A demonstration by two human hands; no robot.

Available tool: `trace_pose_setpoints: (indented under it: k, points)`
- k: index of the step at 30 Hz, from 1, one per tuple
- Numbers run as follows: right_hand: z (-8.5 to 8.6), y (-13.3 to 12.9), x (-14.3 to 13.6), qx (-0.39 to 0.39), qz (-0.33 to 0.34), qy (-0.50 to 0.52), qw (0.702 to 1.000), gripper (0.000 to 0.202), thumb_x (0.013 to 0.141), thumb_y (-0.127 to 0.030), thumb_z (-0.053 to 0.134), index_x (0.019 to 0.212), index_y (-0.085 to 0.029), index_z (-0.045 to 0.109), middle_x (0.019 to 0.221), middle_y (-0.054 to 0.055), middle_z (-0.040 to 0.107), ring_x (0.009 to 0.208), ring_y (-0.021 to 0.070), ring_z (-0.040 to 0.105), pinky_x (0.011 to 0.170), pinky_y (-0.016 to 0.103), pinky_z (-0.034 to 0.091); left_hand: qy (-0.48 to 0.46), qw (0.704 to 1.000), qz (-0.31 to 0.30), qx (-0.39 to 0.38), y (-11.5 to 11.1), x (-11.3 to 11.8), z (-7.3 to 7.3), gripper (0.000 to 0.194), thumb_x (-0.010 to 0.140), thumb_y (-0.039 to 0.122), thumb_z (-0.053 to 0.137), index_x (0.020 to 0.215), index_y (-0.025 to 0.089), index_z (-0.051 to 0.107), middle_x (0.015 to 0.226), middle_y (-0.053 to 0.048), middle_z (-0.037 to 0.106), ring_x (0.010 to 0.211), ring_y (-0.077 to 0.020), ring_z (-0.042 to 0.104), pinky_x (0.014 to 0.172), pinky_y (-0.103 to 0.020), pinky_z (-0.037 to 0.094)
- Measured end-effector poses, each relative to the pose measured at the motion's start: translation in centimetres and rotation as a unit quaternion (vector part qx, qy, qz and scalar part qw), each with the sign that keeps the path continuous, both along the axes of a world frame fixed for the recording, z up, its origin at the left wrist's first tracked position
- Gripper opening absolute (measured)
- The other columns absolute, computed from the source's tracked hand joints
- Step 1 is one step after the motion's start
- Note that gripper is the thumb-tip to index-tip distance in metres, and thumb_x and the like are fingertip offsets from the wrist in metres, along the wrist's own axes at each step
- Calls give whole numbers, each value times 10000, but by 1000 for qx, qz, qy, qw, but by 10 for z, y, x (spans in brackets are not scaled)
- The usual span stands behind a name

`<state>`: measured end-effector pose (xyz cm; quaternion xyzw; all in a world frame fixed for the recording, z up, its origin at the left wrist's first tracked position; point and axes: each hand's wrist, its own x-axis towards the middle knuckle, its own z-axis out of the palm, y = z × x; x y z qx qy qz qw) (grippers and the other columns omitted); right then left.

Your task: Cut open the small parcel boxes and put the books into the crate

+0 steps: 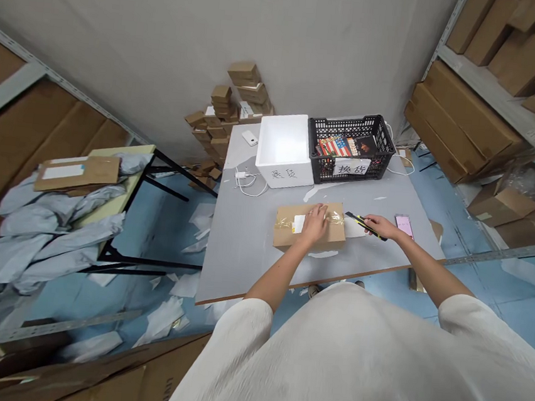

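Observation:
A brown cardboard box (287, 237) with clear tape and a white label lies on the grey table (235, 241) in front of me. My left hand (315, 223) rests flat on its top, fingers stretched out, partly covering the label. In my right hand (381, 226) I grip a black and yellow utility knife (362, 222), its tip pointing left, close to the box's taped right end. A piece of white paper lies on the table beneath the knife. Just right of my right hand lies a phone (404, 225) with a lit pink screen.
Behind the box stand a white foam bin (286, 177) and a black plastic crate (315, 169) holding colourful printed items. A charger with white cable (253, 193) and a small white device (249, 137) lie at left. Boxes pile by the wall; grey mailers (45, 248) fill a side table.

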<state>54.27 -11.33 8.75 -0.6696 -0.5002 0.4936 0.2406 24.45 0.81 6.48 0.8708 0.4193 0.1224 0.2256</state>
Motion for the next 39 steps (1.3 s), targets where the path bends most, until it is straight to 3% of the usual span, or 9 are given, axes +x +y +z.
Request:
trace_pose_setpoints:
  k: [3, 6, 9, 13, 22, 30, 39]
  points:
    - [3, -2, -12, 58, 37, -66, 995, 396, 1060, -504, 584, 1283, -236, 771, 1055, 64, 819, 950, 238, 738, 877, 325, 575, 20, 1000, -2, -8, 10, 2, -3, 577, 1055, 311, 556, 1622, 254, 470, 1736, -181, 434, 1603, -372, 419, 1288, -573, 379]
    - [2, -4, -21, 101, 83, -161, 978, 397, 1047, -424, 624, 1380, -276, 783, 1183, 85, 792, 1075, 278, 728, 1000, 370, 548, 40, 999, -24, -12, 16, 2, -9, 604, 1010, 343, 681, 1583, 264, 507, 1766, -190, 382, 1653, -381, 345, 1340, -581, 276]
    - [0, -6, -26, 109, 119, -248, 955, 431, 1035, -379, 663, 1446, -302, 768, 1226, 109, 755, 1089, 294, 727, 1008, 376, 536, 64, 998, -24, -16, 24, 5, -12, 718, 964, 413, 771, 1604, 263, 482, 1787, -212, 331, 1694, -405, 251, 1361, -618, 174]
    - [-5, -9, -29, 120, 140, -321, 929, 465, 1048, -341, 661, 1506, -317, 730, 1287, 117, 731, 1133, 297, 722, 1029, 375, 521, 114, 992, -31, -35, 34, 9, -10, 772, 982, 486, 733, 1661, 278, 429, 1750, -198, 406, 1678, -395, 286, 1351, -617, 189]
    - [-22, -20, -33, 141, 112, -310, 934, 473, 1070, -361, 646, 1535, -304, 707, 1237, 118, 731, 1077, 284, 727, 965, 362, 542, 102, 993, -50, 36, 17, -2, -22, 752, 1112, 523, 330, 1766, 154, 292, 1825, -193, 313, 1720, -362, 214, 1395, -589, 87]
    - [-36, -18, -51, 173, 68, -348, 919, 466, 1076, -374, 614, 1526, -298, 707, 1249, 132, 720, 1125, 307, 677, 992, 404, 510, 90, 993, -46, 60, 15, -3, -26, 737, 1115, 536, 308, 1720, 122, 390, 1805, -212, 350, 1709, -368, 251, 1395, -596, 99]
    - [-40, -16, -47, 173, 49, -342, 922, 455, 1078, -366, 616, 1517, -297, 717, 1216, 130, 719, 1110, 305, 681, 971, 392, 516, 84, 994, -42, 58, 14, -3, -26, 737, 1108, 536, 315, 1695, 109, 443, 1796, -216, 367, 1702, -378, 269, 1396, -600, 96]
